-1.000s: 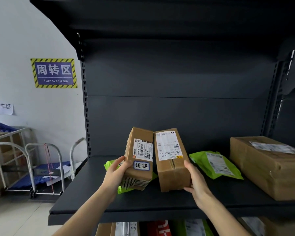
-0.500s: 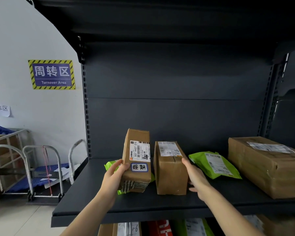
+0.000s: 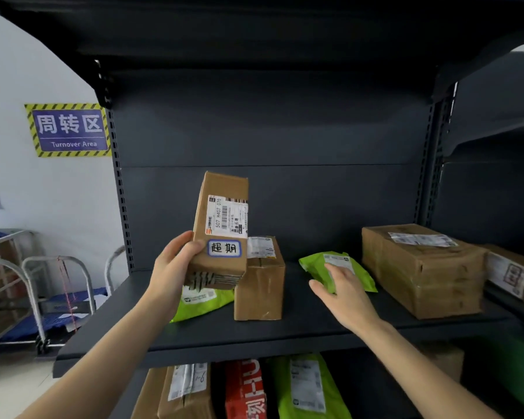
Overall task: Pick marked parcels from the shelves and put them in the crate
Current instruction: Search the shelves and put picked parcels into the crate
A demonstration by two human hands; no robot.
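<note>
Marked parcel [image 3: 221,225] being held upright just above shelf [image 3: 194,334], left hand [image 3: 173,267] gripping lower end beside blue-bordered tag [image 3: 224,247] — right hand [image 3: 342,291], fingers loose, holding nothing, reaching over green mailer [image 3: 359,275]. Worth supporting parcel's base before carrying; crate not showing

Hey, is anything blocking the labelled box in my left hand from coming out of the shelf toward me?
Nothing visible does. The left hand holds the labelled box lifted off the shelf, in front of the small brown box and above a green mailer. The crate is not in view.
</note>
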